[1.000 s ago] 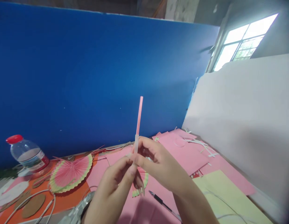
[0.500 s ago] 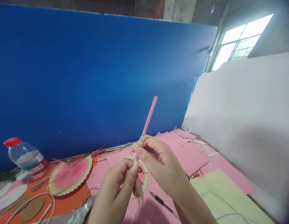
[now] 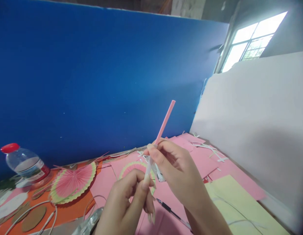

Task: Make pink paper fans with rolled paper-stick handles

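Note:
A slim pink stick (image 3: 165, 122), whitish along its lower part, is held tilted to the right above the table. My left hand (image 3: 129, 199) pinches its lower end between thumb and fingers. Higher up, where pink meets white, my right hand (image 3: 178, 169) closes thumb and forefinger around it. What the stick is made of I cannot make out. Beneath my hands lies a round pleated paper fan (image 3: 133, 166), pink with a pale green rim, partly covered by them. A black pen (image 3: 169, 209) rests on pink paper just below my right hand.
Another pleated fan (image 3: 74, 184) lies on orange paper at the left, near a red-capped bottle (image 3: 26, 164), a brown disc (image 3: 34, 218) and a white cable (image 3: 54, 218). Pale yellow paper (image 3: 229, 192) is at the right. A blue panel (image 3: 92, 81) stands behind.
Both hands have shifted slightly right together with the pink stick, which leans a little more to the right. More of the fan beneath shows. The grip looks the same.

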The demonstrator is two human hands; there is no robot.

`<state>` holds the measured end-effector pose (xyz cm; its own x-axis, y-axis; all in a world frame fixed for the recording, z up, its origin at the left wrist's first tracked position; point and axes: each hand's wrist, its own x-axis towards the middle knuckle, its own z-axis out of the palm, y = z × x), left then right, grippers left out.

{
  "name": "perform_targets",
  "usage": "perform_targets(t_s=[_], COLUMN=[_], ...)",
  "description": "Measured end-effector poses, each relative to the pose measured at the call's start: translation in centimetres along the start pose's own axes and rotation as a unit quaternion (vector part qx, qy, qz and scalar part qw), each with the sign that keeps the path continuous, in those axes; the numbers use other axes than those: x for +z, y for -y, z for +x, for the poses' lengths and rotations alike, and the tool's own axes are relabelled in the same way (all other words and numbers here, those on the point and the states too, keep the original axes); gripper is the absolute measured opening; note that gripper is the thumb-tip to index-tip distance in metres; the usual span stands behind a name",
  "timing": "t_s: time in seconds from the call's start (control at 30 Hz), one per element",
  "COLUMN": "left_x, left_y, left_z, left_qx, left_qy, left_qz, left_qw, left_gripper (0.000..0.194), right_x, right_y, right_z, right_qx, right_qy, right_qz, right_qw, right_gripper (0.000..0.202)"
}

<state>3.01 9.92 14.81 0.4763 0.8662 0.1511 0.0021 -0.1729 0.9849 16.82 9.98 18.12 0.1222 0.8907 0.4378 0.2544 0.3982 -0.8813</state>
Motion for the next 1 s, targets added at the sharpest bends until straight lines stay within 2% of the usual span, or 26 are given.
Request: perform_targets(t_s=[0.47,0.57,0.67,0.77,0.93,1.0], left_x=[0.3,0.0,-0.3,-0.7,-1.4,-1.5], left_y=[-0.2,-0.6,-0.8,-0.7,-0.4,-0.5], left_z=[-0.3,-0.2,0.2,0.6,0.5,0.2], left_qx=[-0.001,0.025,0.091,0.128,0.129,0.128], left_qy=[0.018,0.014,-0.033,-0.065,-0.116,-0.112], left_qz=[0.000,0.009,0.031,0.068,0.121,0.134], left_qw=[1.000,1.000,0.995,0.987,0.977,0.976], left_gripper=[0.029,0.031,0.035,0.026,0.027,0.029], right_x=[-0.1,0.4,1.0,1.6,1.6,1.3], right_y=[0.0,0.0,-0.1,-0.2,-0.3,-0.2], right_z=[-0.1,-0.2,-0.4,-0.5,-0.4,-0.5], right_qx=[-0.024,-0.030,0.016,0.065,0.045,0.056], right_qy=[-0.052,-0.045,0.044,0.130,0.172,0.189], right_qz=[0.009,0.011,0.065,0.125,0.199,0.228], right_qw=[0.998,0.998,0.997,0.982,0.964,0.954], right_gripper=[0.029,0.030,0.029,0.030,0.024,0.017])
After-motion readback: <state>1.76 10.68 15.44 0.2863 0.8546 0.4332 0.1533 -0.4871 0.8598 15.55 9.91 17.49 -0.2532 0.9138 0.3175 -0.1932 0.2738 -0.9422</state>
